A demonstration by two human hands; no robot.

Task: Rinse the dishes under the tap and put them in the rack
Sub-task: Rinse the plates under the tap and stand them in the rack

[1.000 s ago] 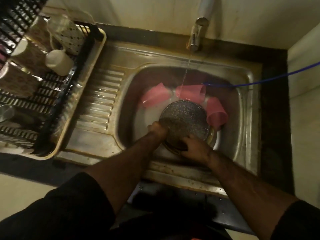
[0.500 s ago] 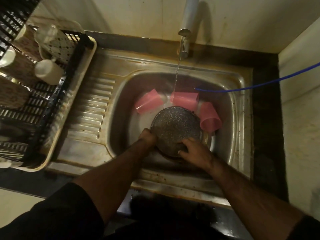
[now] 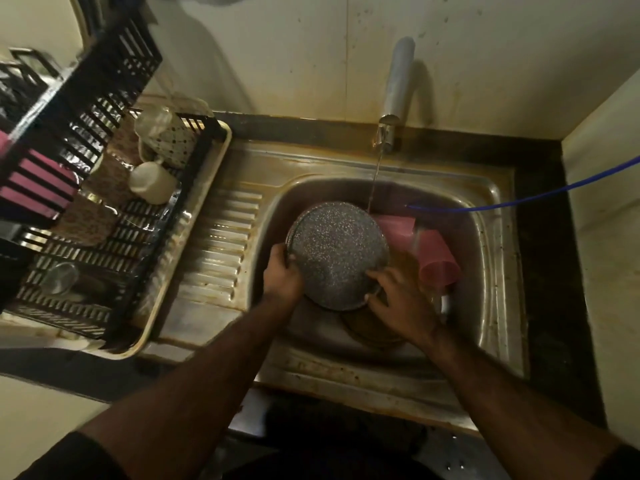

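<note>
A round grey speckled plate (image 3: 337,254) is held tilted over the steel sink (image 3: 491,271). My left hand (image 3: 282,273) grips its left rim, and my right hand (image 3: 398,296) holds its lower right edge with spread fingers. The tap (image 3: 396,98) runs a thin stream just past the plate's upper right edge. Two pink cups (image 3: 438,261) lie on their sides in the basin to the right of the plate. Another dish (image 3: 367,329) lies in the basin under my right hand. The black dish rack (image 3: 114,237) stands to the left on a cream tray.
The rack holds a white mug (image 3: 152,183), a patterned cup (image 3: 169,135), a glass (image 3: 60,277) and a pink item (image 3: 34,188) on its upper tier. A ribbed drainboard (image 3: 221,244) lies between rack and basin. A blue hose (image 3: 519,199) reaches into the sink from the right.
The plate has been lifted and shifted left, now covering the leftmost pink cup. Both hands moved with it. My head tilted, bringing more of the rack into view.
</note>
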